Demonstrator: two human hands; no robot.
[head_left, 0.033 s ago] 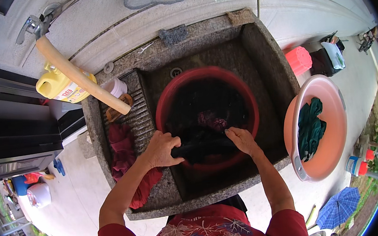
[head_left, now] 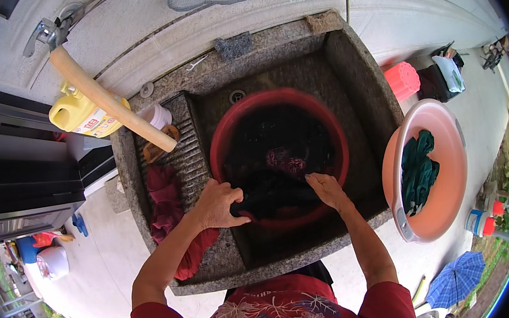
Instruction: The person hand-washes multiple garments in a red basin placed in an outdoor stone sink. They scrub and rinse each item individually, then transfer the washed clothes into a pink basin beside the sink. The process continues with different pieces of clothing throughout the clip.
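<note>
A black garment (head_left: 273, 194) is stretched between my two hands over the near side of a red basin (head_left: 339, 135). My left hand (head_left: 218, 204) is closed on the garment's left end, thumb and fingers pinching the cloth. At the other end my right hand (head_left: 328, 189) grips the same cloth near the basin's right rim. Dark water (head_left: 276, 126) fills the basin, and a pink-patterned patch (head_left: 288, 160) of cloth shows beyond my hands. How far the garment reaches below the water is hidden.
The basin stands in a stone sink (head_left: 359, 69). Left, a ribbed washboard slab (head_left: 190, 159) carries dark red cloth (head_left: 166, 198) and a brush (head_left: 160, 145). A tan hose (head_left: 108, 102) hangs near a yellow jug (head_left: 82, 117). A peach tub (head_left: 442, 202) holds green cloth (head_left: 418, 171).
The black garment's fold between my hands has shifted slightly and its near edge sags a little lower. Both hands keep their grip in nearly the same place.
</note>
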